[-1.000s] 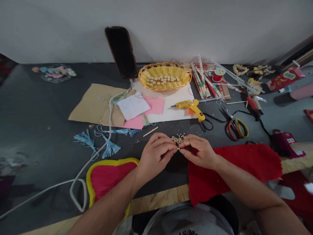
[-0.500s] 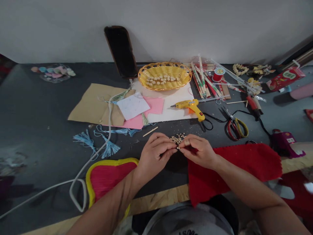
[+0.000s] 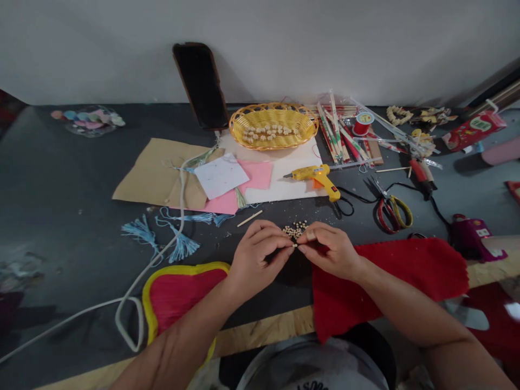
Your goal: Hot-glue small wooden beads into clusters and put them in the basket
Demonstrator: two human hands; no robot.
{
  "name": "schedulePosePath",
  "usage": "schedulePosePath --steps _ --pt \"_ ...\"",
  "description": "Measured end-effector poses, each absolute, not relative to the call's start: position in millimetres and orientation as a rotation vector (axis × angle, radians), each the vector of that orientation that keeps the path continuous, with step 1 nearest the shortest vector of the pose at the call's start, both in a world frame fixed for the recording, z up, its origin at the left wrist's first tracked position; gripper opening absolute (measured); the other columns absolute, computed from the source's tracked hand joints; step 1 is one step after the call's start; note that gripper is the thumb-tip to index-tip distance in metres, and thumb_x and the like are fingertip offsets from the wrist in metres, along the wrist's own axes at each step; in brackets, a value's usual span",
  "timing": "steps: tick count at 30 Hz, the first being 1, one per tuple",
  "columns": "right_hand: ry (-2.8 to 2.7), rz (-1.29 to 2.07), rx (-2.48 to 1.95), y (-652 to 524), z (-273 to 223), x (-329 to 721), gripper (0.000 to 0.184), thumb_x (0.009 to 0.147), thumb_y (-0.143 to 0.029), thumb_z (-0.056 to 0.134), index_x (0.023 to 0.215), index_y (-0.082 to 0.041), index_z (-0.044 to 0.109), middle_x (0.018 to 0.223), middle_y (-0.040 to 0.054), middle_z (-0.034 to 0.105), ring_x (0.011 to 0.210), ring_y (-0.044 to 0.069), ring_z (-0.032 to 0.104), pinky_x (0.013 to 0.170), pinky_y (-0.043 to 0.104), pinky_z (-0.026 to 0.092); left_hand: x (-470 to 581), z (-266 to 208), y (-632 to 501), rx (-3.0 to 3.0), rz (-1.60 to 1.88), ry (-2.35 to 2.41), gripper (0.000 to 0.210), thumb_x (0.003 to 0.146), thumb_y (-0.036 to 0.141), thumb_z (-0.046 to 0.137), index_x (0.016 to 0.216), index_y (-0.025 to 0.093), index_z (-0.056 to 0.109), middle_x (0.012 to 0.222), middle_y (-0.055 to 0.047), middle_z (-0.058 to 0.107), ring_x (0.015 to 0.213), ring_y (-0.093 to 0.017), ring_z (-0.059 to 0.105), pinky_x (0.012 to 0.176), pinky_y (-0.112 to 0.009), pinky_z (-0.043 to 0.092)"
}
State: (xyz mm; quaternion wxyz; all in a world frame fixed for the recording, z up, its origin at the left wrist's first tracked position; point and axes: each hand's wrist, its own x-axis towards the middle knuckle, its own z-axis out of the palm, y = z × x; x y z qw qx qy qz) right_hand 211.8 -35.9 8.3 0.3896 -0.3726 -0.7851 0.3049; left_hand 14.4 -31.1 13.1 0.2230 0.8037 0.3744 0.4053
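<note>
Between the fingertips of my left hand and my right hand is a tiny pale piece, a bead or bit of wood by its look. Thumb and forefinger are pinched on both sides, and the fingertips nearly meet. Just beyond them lies a small heap of round beige beads on the dark table. A yellow basket farther back holds several small pale flower-shaped clusters. A yellow glue gun rests on white sheet material, its nozzle pointing left. Beneath my right forearm is red felt.
Scissors and a black cord lie to the right. Blue tassels, a white cable and a pink pad with yellow rim are left. A phone leans on the wall. Packaged sticks and red thread sit behind.
Both hands stay in nearly the same place, pinched together in front of the bead heap. Only very slight finger movement shows.
</note>
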Motion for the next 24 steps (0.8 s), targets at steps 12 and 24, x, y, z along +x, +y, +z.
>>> schedulePosePath --steps 12,24 --pt "-2.004 0.797 -0.925 -36.0 7.7 210.8 0.006 0.085 -0.013 0.059 0.088 -0.018 0.061 0.079 0.0041 0.066 0.074 0.013 0.062 0.068 0.024 0.054 14.1 10.5 -30.2 2.26 1.121 1.002 0.007 0.08 0.014 0.066 0.082 0.021 0.067 0.078 -0.001 0.073 0.083 -0.018 0.06 0.077 -0.034 0.052" --pt "-2.015 0.813 -0.901 -35.6 9.4 211.2 0.007 0.086 -0.012 0.058 0.089 -0.017 0.062 0.08 0.0052 0.066 0.075 0.012 0.062 0.069 0.023 0.054 13.6 10.5 -30.3 2.267 1.107 0.979 0.007 0.082 0.013 0.065 0.082 0.02 0.067 0.079 -0.001 0.073 0.083 -0.017 0.06 0.077 -0.033 0.051"
